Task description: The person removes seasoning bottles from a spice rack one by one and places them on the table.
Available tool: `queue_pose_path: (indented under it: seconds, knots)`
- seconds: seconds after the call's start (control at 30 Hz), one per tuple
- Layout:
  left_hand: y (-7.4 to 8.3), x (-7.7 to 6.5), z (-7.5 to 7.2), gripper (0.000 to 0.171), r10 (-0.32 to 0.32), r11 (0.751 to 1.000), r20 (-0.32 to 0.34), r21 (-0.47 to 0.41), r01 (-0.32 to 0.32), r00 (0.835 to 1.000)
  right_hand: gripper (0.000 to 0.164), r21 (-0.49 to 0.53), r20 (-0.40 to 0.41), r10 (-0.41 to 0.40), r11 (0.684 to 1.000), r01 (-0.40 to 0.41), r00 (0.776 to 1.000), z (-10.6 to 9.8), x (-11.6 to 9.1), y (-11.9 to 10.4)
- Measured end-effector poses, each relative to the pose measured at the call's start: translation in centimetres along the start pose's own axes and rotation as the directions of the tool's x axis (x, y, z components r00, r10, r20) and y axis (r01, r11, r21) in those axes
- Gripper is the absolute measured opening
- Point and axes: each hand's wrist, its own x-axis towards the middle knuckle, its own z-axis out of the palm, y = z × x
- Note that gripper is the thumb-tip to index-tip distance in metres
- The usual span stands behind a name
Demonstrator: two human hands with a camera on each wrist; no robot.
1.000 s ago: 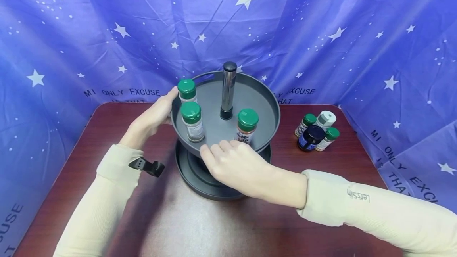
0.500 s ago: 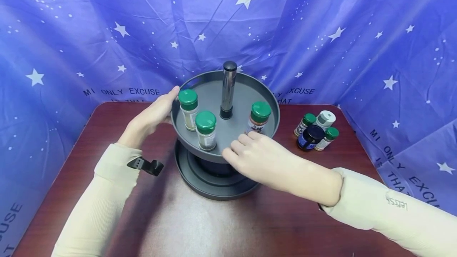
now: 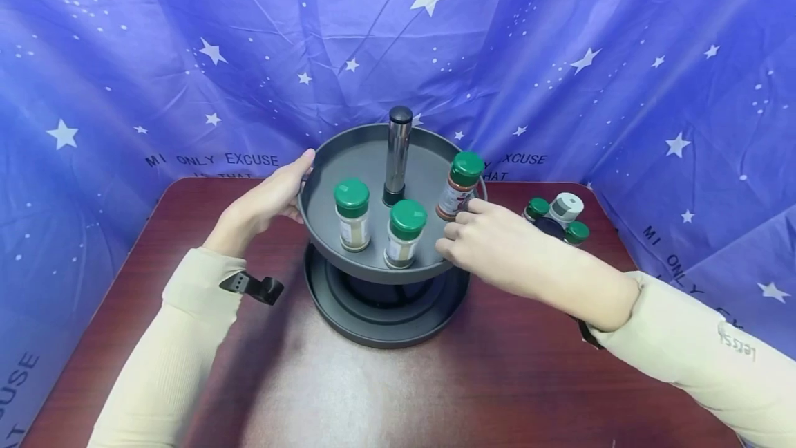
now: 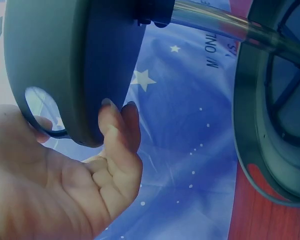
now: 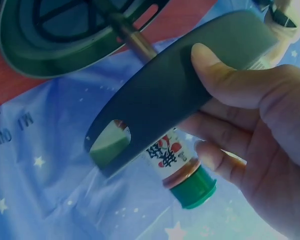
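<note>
A two-tier black turntable (image 3: 373,269) stands on the table, a chrome post (image 3: 398,157) rising through its upper tray. Three green-capped spice jars stand upright on that tray: a pale one (image 3: 352,200) front left, another pale one (image 3: 407,221) at the front, and one with reddish contents (image 3: 463,175) at the right. My left hand (image 3: 267,196) holds the upper tray's left edge, fingers curled beneath it in the left wrist view. My right hand (image 3: 497,240) pinches the right front rim, thumb (image 5: 210,65) on the outer wall and fingers inside, close to the reddish jar.
At the right back of the table is a cluster of bottles: a white-capped one (image 3: 567,207), a dark-lidded jar (image 3: 550,227) and green-capped ones (image 3: 577,232), partly behind my right forearm. The lower tray (image 3: 385,337) sits below. A blue star-patterned cloth (image 3: 249,54) surrounds the table.
The upper tray has turned: the two pale jars have swung right along the front, and the reddish jar right and back. My right hand has moved right with the rim; my left hand stays nearly still.
</note>
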Motion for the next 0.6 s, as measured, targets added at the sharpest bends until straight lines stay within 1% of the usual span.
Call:
queue_pose_path:
  seconds: [0.17, 0.27, 0.37, 0.5, 0.6]
  knots:
    - [-0.1, 0.0, 0.1, 0.069, -0.011, 1.000, -0.014, -0.004, 0.011, 1.000, 0.020, 0.034, 0.062, 0.002, 0.999, -0.004, 0.998, 0.1, -0.3, 0.6]
    - [0.0, -0.1, 0.2, 0.065, 0.002, 1.000, -0.014, 0.006, -0.001, 1.000, 0.018, 0.069, 0.051, -0.028, 0.997, 0.024, 0.998, -0.2, -0.3, 0.1]
    - [-0.1, -0.1, 0.2, 0.064, 0.015, 1.000, -0.013, 0.021, -0.015, 1.000, 0.019, 0.076, 0.029, -0.044, 0.996, 0.042, 0.999, -0.7, 0.0, -0.8]
    - [0.0, -0.2, 0.2, 0.064, 0.021, 1.000, -0.009, 0.023, -0.020, 1.000, 0.023, 0.064, 0.003, -0.029, 0.998, 0.028, 1.000, -1.2, 0.0, -1.7]
    - [0.0, -0.2, 0.2, 0.065, 0.020, 0.999, -0.003, 0.029, -0.020, 1.000, 0.022, 0.044, -0.024, -0.016, 0.999, 0.017, 1.000, -1.6, -0.1, -2.2]
